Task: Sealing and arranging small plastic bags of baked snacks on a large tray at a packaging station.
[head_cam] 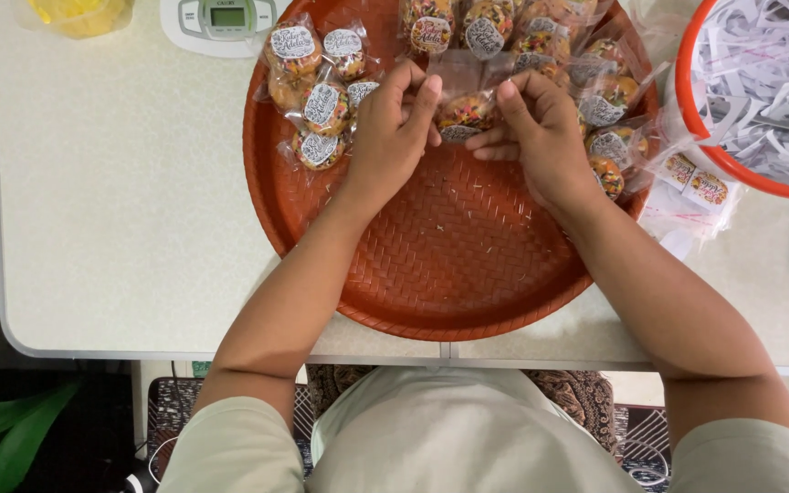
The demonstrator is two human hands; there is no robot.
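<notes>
A clear plastic bag of sprinkled cookies is pinched at its top between my left hand and my right hand, above a round red-brown woven tray. Both hands grip the bag's open upper edge with thumbs and fingertips. More bagged cookies with round stickers lie in a cluster on the tray left of my left hand. Another pile of bagged cookies fills the tray's far right part.
A white digital scale stands at the table's far edge. An orange-rimmed tub of shredded white paper strips sits at the right. Empty stickered bags lie beside the tray. A yellow container is at far left. The pale table ends near my torso.
</notes>
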